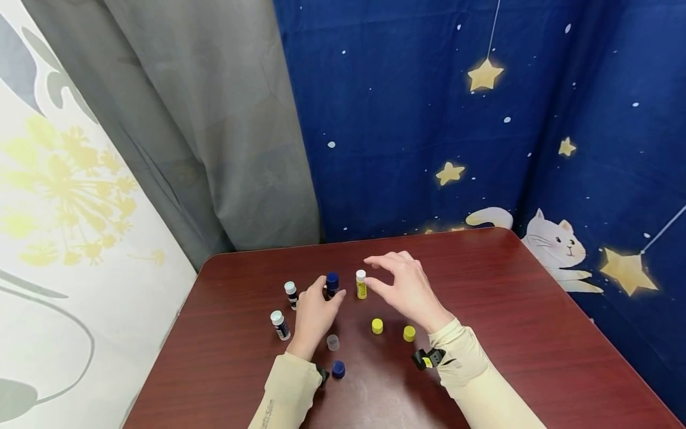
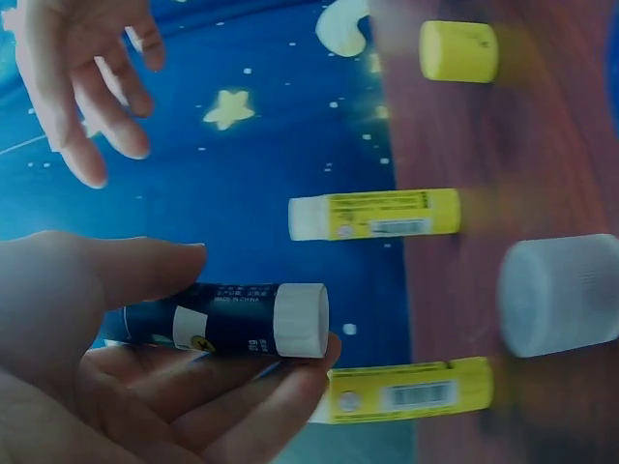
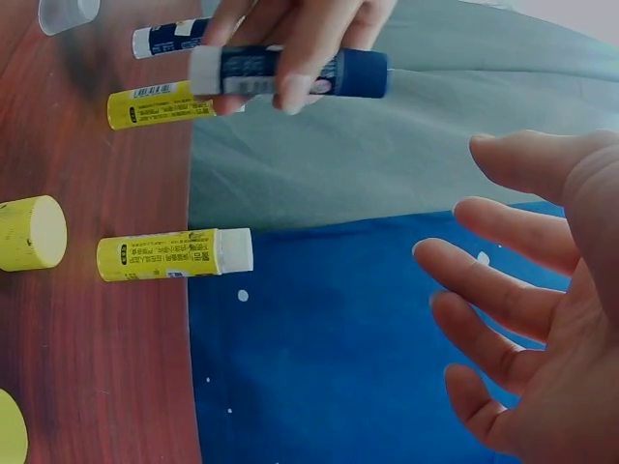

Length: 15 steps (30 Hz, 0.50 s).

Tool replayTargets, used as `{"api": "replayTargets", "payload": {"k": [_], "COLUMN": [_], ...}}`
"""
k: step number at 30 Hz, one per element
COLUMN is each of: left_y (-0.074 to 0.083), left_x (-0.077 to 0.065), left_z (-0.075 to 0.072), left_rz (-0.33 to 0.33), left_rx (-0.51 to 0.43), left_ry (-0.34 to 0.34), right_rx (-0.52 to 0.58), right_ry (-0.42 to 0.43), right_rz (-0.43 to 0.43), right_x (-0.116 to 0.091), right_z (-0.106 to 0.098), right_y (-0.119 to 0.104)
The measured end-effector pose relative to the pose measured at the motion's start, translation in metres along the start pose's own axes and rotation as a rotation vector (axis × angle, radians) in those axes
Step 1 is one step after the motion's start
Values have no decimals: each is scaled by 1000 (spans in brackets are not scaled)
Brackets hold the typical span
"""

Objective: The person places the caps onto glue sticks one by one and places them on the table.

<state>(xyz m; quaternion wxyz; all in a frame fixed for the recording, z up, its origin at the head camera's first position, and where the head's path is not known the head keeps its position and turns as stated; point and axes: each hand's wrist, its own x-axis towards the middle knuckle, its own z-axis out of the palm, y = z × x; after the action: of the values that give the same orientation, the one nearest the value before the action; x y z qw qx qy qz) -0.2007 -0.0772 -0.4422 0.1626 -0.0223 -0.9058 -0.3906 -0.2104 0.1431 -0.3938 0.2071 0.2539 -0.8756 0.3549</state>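
My left hand holds a dark blue glue stick between thumb and fingers, raised off the table. Its blue-capped end points up, and its other end is white. To the right my right hand is empty, its fingers spread and slightly bent. Nearest to that hand stands a yellow glue stick with a white top, apart from the fingers. A second yellow glue stick is upright too; in the head view my left hand seems to hide it.
Two dark sticks with pale tops stand left of my left hand. Two yellow caps, a translucent cap and a blue cap lie nearer me on the brown table. Curtains hang behind.
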Motion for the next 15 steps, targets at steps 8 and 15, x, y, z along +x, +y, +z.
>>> {"api": "replayTargets", "payload": {"k": [8,15], "left_y": [-17,-28], "left_x": [7,9], "left_z": [20,32], "left_rz": [-42,-49], "left_rx": [-4,-70], "left_ry": [-82,-120], "right_rx": [-14,-27], "right_ry": [-3,7], "right_rz": [5,10], "right_x": [-3,-6], "right_z": [-1,-3], "right_y": [3,7]}}
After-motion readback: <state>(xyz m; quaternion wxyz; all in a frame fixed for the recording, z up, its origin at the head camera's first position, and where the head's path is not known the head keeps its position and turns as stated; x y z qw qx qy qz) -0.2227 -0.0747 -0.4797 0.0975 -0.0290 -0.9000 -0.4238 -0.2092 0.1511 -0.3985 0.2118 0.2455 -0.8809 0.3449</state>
